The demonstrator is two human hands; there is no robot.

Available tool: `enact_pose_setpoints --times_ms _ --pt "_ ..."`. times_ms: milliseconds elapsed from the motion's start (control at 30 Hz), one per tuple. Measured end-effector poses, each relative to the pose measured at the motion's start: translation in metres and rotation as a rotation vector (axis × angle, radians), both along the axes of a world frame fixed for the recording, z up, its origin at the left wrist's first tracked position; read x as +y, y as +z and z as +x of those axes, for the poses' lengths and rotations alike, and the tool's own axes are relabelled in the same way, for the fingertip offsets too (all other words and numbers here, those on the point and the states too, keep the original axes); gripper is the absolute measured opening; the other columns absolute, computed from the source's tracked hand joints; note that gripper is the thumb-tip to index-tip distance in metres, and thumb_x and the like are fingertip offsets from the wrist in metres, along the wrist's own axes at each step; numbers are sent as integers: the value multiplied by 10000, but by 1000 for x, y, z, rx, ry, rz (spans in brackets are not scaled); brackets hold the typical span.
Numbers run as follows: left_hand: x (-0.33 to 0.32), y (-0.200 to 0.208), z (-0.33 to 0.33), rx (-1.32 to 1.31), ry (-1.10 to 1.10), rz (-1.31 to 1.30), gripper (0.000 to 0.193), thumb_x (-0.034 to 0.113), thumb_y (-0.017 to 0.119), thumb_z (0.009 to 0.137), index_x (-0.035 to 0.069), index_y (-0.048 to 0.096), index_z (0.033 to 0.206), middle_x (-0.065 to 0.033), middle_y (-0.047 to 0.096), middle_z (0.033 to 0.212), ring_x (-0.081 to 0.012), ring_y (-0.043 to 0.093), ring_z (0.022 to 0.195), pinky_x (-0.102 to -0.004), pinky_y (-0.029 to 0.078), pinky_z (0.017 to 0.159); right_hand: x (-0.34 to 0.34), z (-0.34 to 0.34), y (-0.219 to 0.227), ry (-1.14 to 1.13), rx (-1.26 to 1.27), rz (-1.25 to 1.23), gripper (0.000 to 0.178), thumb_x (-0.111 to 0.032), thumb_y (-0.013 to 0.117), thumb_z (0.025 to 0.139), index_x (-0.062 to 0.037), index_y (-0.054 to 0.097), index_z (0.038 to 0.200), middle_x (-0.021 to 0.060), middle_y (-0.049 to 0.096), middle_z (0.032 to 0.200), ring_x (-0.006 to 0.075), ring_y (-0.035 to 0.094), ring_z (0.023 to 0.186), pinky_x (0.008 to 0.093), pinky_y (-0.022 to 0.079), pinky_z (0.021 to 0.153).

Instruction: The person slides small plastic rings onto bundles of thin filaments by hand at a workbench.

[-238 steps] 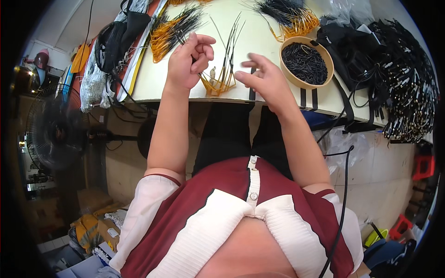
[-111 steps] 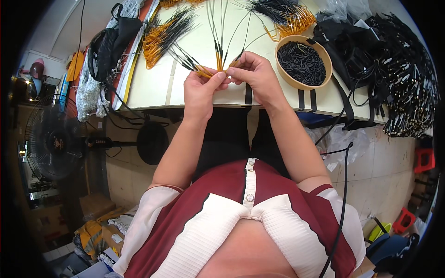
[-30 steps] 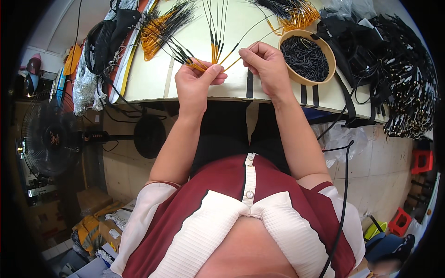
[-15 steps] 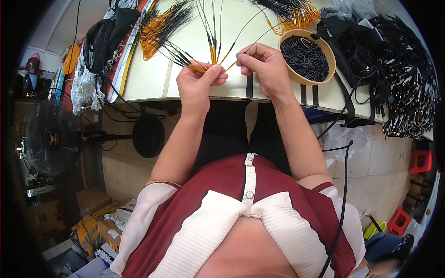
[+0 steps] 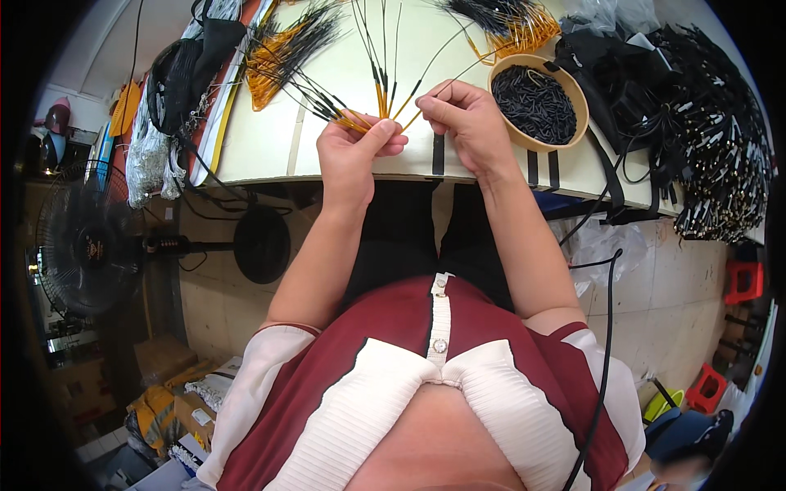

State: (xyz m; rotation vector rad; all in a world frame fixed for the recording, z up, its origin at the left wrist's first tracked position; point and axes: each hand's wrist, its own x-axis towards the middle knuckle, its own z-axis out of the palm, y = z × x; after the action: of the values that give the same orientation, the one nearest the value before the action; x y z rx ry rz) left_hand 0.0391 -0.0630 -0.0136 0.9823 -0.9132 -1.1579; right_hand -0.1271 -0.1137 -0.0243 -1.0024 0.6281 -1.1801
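Over the near edge of the tabletop (image 5: 270, 147), the left hand (image 5: 352, 155) pinches a fan of black wires with yellow ends (image 5: 372, 82); their long axes run away from it. The right hand (image 5: 467, 123), just beside, pinches one strand, nearer the wooden bowl (image 5: 573, 90) beyond

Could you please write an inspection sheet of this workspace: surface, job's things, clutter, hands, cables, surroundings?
Surface: pale table, loaded along its far and right edges.
Job's things: fanned bundle of thin black wires with orange ends; round bowl of small black pieces.
Clutter: piles of orange-ended wires; heap of black cables; clear plastic bags.
Hands: left hand pinches the bundle's orange ends; right hand pinches one wire.
Cables: black cord hanging by the person's right side.
Surroundings: standing fan, cardboard boxes, red stools on tiled floor.
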Motion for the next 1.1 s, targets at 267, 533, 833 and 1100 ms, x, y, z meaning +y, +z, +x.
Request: enact_pose_setpoints --times_ms 267,533,833,1100 --pt "1 3 2 -17 -6 34 87 -18 655 828 -66 593 865 -164 673 796 -191 679 647 -256 580 606 5 8 4 -59 29 -61 106 -103 721 825 -32 645 812 -8 599 776 53 485 674 191 381 610" --pt "3 10 0 -110 29 36 87 -21 658 825 -61 585 849 -157 667 793 -193 679 648 -260 578 605 1 11 8 -174 -20 -110 112 -121 716 834 -40 643 809 -25 593 754 46 477 701 196 378 665" --pt "0 5 3 -44 14 46 99 -22 661 825 -48 572 860 -160 669 792 -195 681 646 -258 577 598 2 9 5 -151 -93 -91 66 -70 702 821 -24 656 832 11 636 810 65 524 747 205 402 708" --pt "0 3 1 -55 13 52 102 -23 665 821 -48 575 860 -162 671 792 -197 683 651 -254 575 593 -1 10 2 -146 -88 -56 81 -55 696 826 -12 671 890 23 653 832 58 540 775 200 421 716"
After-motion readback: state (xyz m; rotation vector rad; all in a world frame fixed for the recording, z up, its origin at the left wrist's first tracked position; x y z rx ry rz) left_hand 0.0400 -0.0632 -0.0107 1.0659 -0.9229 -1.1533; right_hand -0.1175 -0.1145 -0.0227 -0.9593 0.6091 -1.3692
